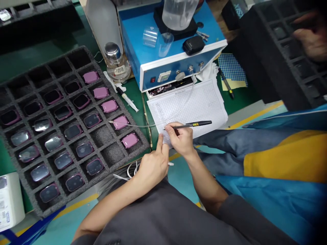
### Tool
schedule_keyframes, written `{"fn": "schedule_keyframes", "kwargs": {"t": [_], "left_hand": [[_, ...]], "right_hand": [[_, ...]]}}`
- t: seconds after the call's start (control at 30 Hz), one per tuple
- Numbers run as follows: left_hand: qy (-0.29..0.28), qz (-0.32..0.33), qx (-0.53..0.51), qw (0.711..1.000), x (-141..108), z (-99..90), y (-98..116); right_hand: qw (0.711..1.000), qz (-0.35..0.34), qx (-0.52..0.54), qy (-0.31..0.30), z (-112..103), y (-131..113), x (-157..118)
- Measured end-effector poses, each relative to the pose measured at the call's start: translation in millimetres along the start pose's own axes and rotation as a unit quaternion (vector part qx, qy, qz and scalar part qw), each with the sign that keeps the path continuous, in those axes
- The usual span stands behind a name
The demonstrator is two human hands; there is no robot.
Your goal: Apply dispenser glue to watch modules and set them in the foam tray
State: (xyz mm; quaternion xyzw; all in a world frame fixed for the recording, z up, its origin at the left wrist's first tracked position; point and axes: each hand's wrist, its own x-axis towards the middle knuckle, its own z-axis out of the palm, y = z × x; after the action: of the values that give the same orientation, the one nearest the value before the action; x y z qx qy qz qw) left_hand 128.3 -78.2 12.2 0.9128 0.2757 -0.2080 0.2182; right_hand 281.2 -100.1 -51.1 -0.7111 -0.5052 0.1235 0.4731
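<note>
My right hand pinches a black pen, its tip low over a printed grid sheet. Beside it, my left hand lays its index finger on the sheet's near corner, the other fingers curled. A white cable loops behind the left wrist, and a white end sticks out past those curled fingers, seemingly held there. To the left, a grey foam tray carries many watch-like units with dark screens in its compartments. Several pink watch cases line its right column. A thin clear tube crosses from tray to sheet.
Behind the sheet stands a blue machine with knobs, a clear cup on top. A glass bottle and a syringe are near the tray. At right, another person's hand is over a dark foam tray.
</note>
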Motion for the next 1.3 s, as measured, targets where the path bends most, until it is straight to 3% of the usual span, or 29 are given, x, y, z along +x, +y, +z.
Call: {"fn": "schedule_keyframes", "kwargs": {"t": [0.33, 1.3], "left_hand": [[0.009, 0.005, 0.005, 1.000, 0.3, 0.1, 0.4], [0.019, 0.001, 0.021, 1.000, 0.8, 1.5, 0.5]], "right_hand": [[0.999, -0.036, -0.011, -0.021, 0.3, -0.6, 0.9], [0.999, -0.049, -0.022, -0.001, 1.3, 0.9, 1.5]]}}
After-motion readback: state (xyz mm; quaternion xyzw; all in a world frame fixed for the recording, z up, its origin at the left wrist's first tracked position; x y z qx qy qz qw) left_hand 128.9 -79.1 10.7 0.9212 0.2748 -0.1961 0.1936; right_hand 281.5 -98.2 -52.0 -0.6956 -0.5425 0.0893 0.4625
